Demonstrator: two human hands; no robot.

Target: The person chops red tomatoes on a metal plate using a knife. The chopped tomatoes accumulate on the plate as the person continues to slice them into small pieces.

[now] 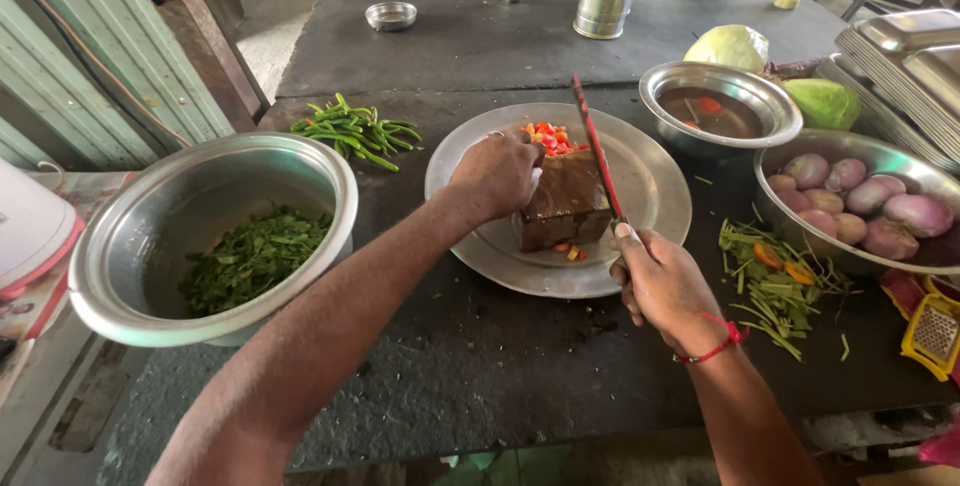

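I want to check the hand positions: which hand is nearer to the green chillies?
Left. The left hand rests on the wooden block, just right of the green chillies; the right hand, holding the knife, is farther.

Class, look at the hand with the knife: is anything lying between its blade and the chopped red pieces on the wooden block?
Nothing visible does. The right hand holds the knife over the wooden block, beside the red pieces. The left hand rests on the block's other side.

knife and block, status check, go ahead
Right hand grips knife, blade up. Left hand on wood block, chopped tomato beyond. Nothing in the way.
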